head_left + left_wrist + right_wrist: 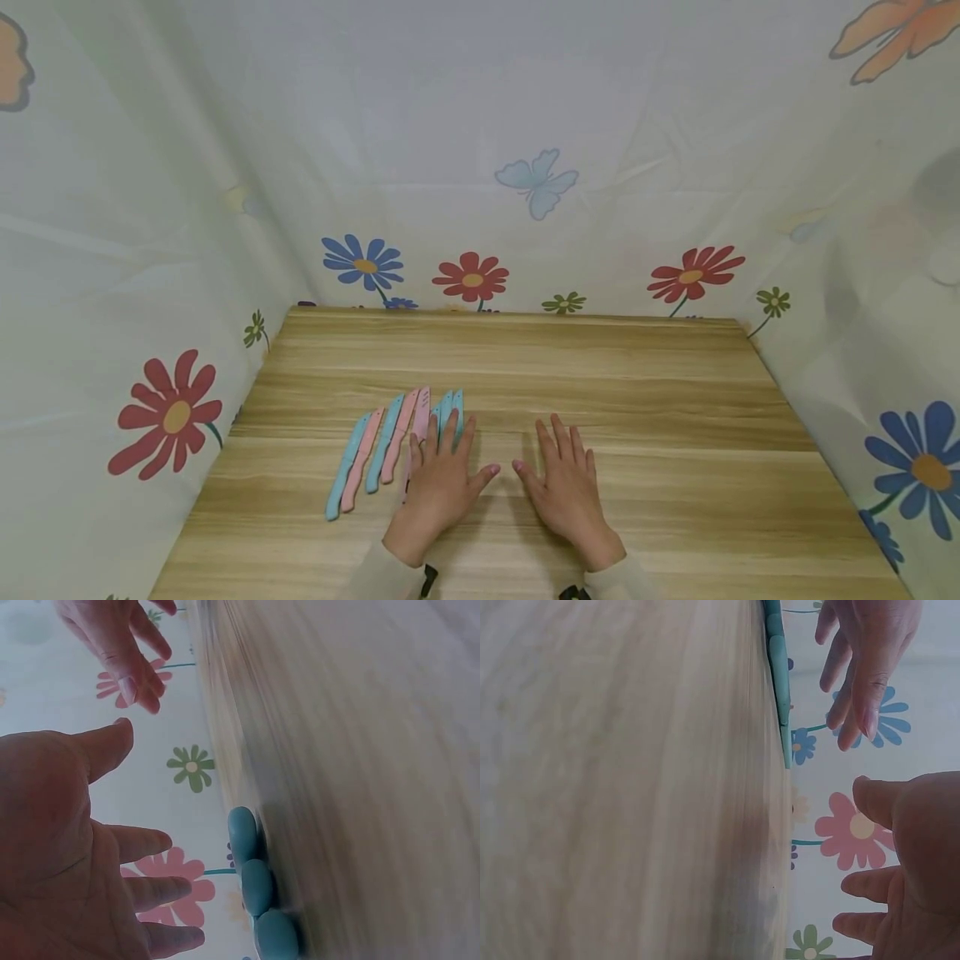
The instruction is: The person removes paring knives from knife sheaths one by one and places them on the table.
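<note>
A row of knives in teal and pink, apparently sheathed, lies side by side on the table. A teal knife [348, 468] and a pink knife [362, 461] are at its left end. My left hand [440, 483] hovers palm down over the row's right part, fingers spread and holding nothing. It partly hides a wider pink knife [422, 410] and several teal ones. Rounded teal handles [257, 887] lie below that hand in the left wrist view. My right hand [564, 483] hovers over bare wood to the right, fingers extended, thumb toward the left thumb but apart from it.
The wood-grain table [675, 500] extends on both sides of the hands. A pale curtain [420, 108] printed with flowers and butterflies stands along its back, left and right edges.
</note>
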Motion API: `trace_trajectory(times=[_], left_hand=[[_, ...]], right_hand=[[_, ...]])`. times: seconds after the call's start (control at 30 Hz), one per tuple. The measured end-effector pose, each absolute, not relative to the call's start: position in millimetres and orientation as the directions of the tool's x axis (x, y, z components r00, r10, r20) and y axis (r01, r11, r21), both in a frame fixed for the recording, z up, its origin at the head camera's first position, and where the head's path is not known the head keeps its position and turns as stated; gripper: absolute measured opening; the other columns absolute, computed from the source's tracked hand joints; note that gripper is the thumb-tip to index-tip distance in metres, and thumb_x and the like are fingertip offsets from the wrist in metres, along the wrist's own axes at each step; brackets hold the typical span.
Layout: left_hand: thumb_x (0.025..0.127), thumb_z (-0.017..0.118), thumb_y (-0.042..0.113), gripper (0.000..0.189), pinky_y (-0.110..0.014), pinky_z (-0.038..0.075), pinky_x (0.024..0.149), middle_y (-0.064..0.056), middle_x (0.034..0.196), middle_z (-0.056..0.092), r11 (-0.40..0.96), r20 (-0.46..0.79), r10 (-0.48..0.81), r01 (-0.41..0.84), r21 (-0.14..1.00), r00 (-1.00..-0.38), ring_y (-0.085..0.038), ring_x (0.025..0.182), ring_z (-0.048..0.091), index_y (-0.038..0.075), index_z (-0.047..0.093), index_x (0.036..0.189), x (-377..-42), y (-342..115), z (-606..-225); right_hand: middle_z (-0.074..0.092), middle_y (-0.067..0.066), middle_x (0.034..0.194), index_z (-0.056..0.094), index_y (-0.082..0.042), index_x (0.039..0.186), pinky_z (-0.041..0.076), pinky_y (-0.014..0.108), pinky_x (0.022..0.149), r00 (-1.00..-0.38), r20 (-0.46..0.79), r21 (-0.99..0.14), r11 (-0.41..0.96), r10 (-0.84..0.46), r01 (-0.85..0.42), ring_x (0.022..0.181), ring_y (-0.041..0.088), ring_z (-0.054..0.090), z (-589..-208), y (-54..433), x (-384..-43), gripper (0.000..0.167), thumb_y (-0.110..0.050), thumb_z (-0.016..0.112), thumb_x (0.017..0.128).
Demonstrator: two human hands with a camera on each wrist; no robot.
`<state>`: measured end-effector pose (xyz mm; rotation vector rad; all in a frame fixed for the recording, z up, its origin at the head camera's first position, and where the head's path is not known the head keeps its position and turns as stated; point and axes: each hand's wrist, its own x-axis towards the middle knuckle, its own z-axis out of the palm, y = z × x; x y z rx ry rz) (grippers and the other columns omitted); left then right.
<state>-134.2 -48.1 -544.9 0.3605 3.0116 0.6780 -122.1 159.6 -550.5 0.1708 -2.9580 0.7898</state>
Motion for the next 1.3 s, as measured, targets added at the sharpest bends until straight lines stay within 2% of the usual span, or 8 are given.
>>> trace_trajectory(times=[0.23,0.47,1.0,1.3], left_hand=[[0.099,0.056,0.062,0.084,-0.082,0.008,0.118,-0.019,0.172,0.02,0.855,0.051,0.246,0.241,0.46,-0.968,-0.055,0.156,0.01,0.016,0.029,0.164,-134.2,-46.8,-551.7],[0.099,0.057,0.061,0.082,-0.083,0.012,0.116,-0.02,0.17,0.024,0.855,0.076,0.252,0.259,0.45,-0.965,-0.057,0.155,0.014,0.015,0.032,0.162,-132.5,-45.8,-555.7],[0.099,0.059,0.06,0.083,-0.083,0.011,0.117,-0.019,0.17,0.024,0.845,0.085,0.245,0.256,0.469,-0.966,-0.055,0.155,0.015,0.016,0.032,0.163,-132.1,-45.6,-555.8],[0.1,0.058,0.058,0.081,-0.082,0.015,0.117,-0.02,0.169,0.026,0.825,0.056,0.269,0.26,0.502,-0.962,-0.054,0.155,0.017,0.013,0.032,0.162,-127.9,-43.8,-546.2]], right_hand=[[0.024,0.02,0.17,0.036,-0.008,0.16,0.019,0.08,0.117,-0.99,0.111,-0.495,0.859,-0.089,-0.132,0.155,0.052,0.018,-549.7,159.6,-122.3,0.075,-0.05,0.06,0.102],[0.024,0.019,0.17,0.036,-0.008,0.16,0.019,0.08,0.118,-0.99,0.109,-0.507,0.852,-0.088,-0.131,0.155,0.051,0.019,-550.0,159.1,-122.1,0.076,-0.05,0.06,0.102],[0.025,0.021,0.169,0.038,-0.006,0.159,0.021,0.078,0.119,-0.99,0.11,-0.533,0.835,-0.09,-0.135,0.155,0.052,0.02,-548.0,159.8,-120.3,0.073,-0.046,0.061,0.102],[0.03,0.025,0.166,0.042,-0.003,0.156,0.024,0.076,0.118,-0.99,0.105,-0.627,0.766,-0.096,-0.141,0.153,0.054,0.023,-546.4,158.1,-115.6,0.07,-0.043,0.062,0.102]])
